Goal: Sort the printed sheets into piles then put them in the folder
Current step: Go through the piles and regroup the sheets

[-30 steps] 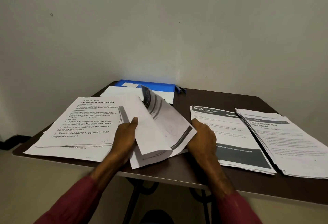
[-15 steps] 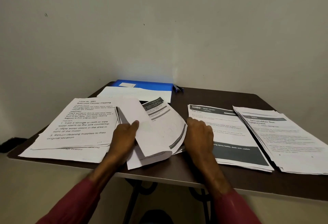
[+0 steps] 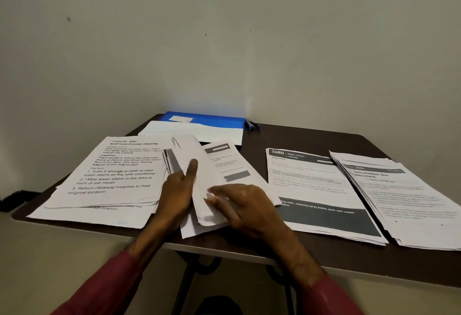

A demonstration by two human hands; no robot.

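Sheets (image 3: 185,147) in left hand (image 3: 174,191), "3080" pile (image 3: 311,185)

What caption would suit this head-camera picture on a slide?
Left hand and right hand leaf through the middle stack, blue folder behind.

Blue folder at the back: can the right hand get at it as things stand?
Probably yes: only flat sheets lie between the right hand and the blue folder, nothing upright. White paper covers its near part.
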